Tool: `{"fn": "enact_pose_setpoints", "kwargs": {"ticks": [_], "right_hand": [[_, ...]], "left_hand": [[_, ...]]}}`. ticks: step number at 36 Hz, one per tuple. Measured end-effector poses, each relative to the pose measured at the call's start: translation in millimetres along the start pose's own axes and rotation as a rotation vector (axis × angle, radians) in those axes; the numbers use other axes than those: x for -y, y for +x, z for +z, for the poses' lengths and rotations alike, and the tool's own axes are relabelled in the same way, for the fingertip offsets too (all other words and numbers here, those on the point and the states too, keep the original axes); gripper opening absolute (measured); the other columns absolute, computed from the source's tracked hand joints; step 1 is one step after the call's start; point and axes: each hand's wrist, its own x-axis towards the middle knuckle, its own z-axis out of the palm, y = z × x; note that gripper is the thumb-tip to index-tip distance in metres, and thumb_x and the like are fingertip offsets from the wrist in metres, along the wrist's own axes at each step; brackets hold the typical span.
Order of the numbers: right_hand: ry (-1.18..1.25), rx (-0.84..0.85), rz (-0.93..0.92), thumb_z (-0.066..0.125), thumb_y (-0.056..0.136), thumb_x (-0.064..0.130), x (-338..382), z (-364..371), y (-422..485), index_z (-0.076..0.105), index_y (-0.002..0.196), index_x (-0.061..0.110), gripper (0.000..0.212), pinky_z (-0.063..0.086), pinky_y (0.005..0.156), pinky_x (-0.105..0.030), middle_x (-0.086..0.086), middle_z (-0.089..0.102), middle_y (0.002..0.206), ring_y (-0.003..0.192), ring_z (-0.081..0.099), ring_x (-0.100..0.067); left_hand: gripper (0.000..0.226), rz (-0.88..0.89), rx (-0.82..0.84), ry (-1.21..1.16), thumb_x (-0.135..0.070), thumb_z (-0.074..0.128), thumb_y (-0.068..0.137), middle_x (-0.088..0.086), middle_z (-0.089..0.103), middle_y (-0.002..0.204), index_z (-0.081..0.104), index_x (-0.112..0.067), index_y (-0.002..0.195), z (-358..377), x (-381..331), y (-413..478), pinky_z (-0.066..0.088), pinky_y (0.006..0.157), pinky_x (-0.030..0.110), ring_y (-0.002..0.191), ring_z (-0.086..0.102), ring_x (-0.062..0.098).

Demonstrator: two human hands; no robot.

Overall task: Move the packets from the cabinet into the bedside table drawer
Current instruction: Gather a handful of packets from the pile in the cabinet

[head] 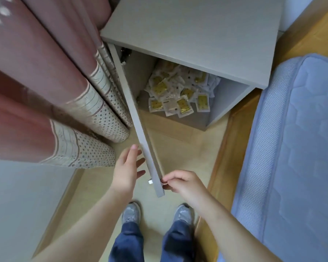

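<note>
The cabinet (187,35) was observed with its door (136,118) swung wide open. The packets (178,93) were seen heaped on the cabinet floor, reaching its front edge. They were small white-bordered sachets with gold-yellow centres (print too small to read), overlapping at mixed angles. The right hand (182,183) was recorded at the door's free end, fingers curled, thumb and forefinger pinched on that edge. The left hand (127,169) was held just beside the door's left face, fingers straight and spread, nothing gripped (contact could not be told). A curtain (45,82) hung at left; a mattress (292,148) lay at right.
</note>
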Motion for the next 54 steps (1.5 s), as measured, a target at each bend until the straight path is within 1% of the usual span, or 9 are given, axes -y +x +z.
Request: {"fn": "enact_pose_setpoints", "kwargs": {"ticks": [2, 7, 21, 25, 30, 36, 40, 47, 54], "right_hand": [[-0.021, 0.064, 0.002, 0.05, 0.089, 0.003, 6.4, 21.5, 2.1, 0.068, 0.075, 0.025, 0.032, 0.051, 0.075, -0.014, 0.013, 0.068, 0.076, 0.072, 0.064, -0.004], [-0.072, 0.088, -0.014, 0.051, 0.09, 0.011, 22.0, 69.1, 13.3, 0.061, 0.073, 0.03, 0.028, 0.049, 0.091, -0.031, 0.007, 0.065, 0.077, 0.082, 0.062, -0.015], [-0.227, -0.084, 0.02, 0.047, 0.091, 0.016, 44.3, 116.7, 37.2, 0.061, 0.095, 0.026, 0.018, 0.043, 0.082, -0.022, 0.007, 0.062, 0.094, 0.096, 0.06, -0.017], [-0.224, -0.099, 0.046, 0.049, 0.09, 0.015, 55.0, 126.4, 41.4, 0.063, 0.096, 0.024, 0.018, 0.043, 0.084, -0.024, 0.003, 0.065, 0.098, 0.098, 0.061, -0.019], [-0.221, -0.118, 0.048, 0.049, 0.09, 0.014, 70.0, 122.5, 50.8, 0.065, 0.099, 0.019, 0.019, 0.045, 0.087, -0.027, 0.001, 0.065, 0.095, 0.098, 0.062, -0.023], [-0.202, -0.15, 0.047, 0.049, 0.089, 0.014, 83.0, 94.2, 68.9, 0.062, 0.099, 0.022, 0.018, 0.045, 0.083, -0.027, 0.002, 0.063, 0.095, 0.094, 0.063, -0.023], [-0.205, -0.183, 0.061, 0.049, 0.091, 0.017, 86.9, 60.6, 77.7, 0.055, 0.12, 0.021, 0.031, 0.041, 0.076, -0.023, 0.002, 0.06, 0.098, 0.095, 0.063, -0.023], [-0.231, -0.235, 0.067, 0.048, 0.094, 0.016, 75.3, -18.6, 115.4, 0.051, 0.125, 0.019, 0.031, 0.04, 0.065, -0.023, 0.01, 0.052, 0.078, 0.073, 0.053, -0.011], [-0.361, -0.298, 0.136, 0.047, 0.095, 0.017, 31.1, -74.0, 200.5, 0.05, 0.128, 0.017, 0.033, 0.033, 0.079, -0.02, -0.007, 0.055, 0.129, 0.115, 0.052, -0.023]], "left_hand": [[0.026, 0.036, -0.005, 0.02, -0.034, 0.042, 0.099, 0.0, 0.065, 0.113, 0.058, -0.021, 0.114, -11.1, -5.3, 0.4, 0.051, 0.087, 0.037, 0.105, 0.062, 0.017], [0.016, 0.184, -0.087, 0.264, -0.027, 0.055, 0.092, -0.004, 0.065, 0.105, 0.058, -0.024, 0.107, -46.9, -12.6, 10.0, 0.047, 0.092, 0.035, 0.101, 0.06, 0.016], [0.031, 0.286, -0.166, 0.53, -0.012, 0.059, 0.084, -0.011, 0.063, 0.095, 0.061, -0.02, 0.114, -121.3, -32.2, 31.0, 0.041, 0.08, 0.024, 0.097, 0.061, 0.014], [0.039, 0.257, -0.209, 0.58, -0.013, 0.052, 0.087, 0.0, 0.062, 0.114, 0.053, -0.02, 0.126, -129.4, -39.6, 30.0, 0.038, 0.078, 0.026, 0.098, 0.055, 0.021], [0.051, 0.361, -0.244, 0.693, -0.009, 0.055, 0.087, 0.008, 0.039, 0.143, 0.043, -0.013, 0.137, -128.1, -46.5, 25.7, 0.028, 0.106, 0.033, 0.13, 0.038, 0.026], [0.052, 0.493, -0.008, 0.769, 0.003, 0.042, 0.088, 0.005, 0.041, 0.142, 0.041, -0.013, 0.138, -93.2, -62.7, 34.7, 0.026, 0.086, 0.014, 0.125, 0.037, 0.018], [0.053, 0.422, 0.107, 0.838, 0.0, 0.036, 0.092, 0.005, 0.037, 0.146, 0.036, -0.018, 0.142, -55.1, -72.8, 55.8, 0.029, 0.087, 0.017, 0.128, 0.039, 0.02], [0.048, 0.361, 0.177, 0.985, -0.014, 0.041, 0.096, 0.005, 0.034, 0.148, 0.033, -0.02, 0.143, 18.3, -77.7, 106.7, 0.033, 0.1, 0.025, 0.132, 0.037, 0.023], [0.048, 0.417, 0.253, 1.107, -0.013, 0.043, 0.094, 0.0, 0.032, 0.149, 0.036, -0.023, 0.141, 81.4, -42.7, 201.2, 0.033, 0.106, 0.026, 0.133, 0.036, 0.02]]}}
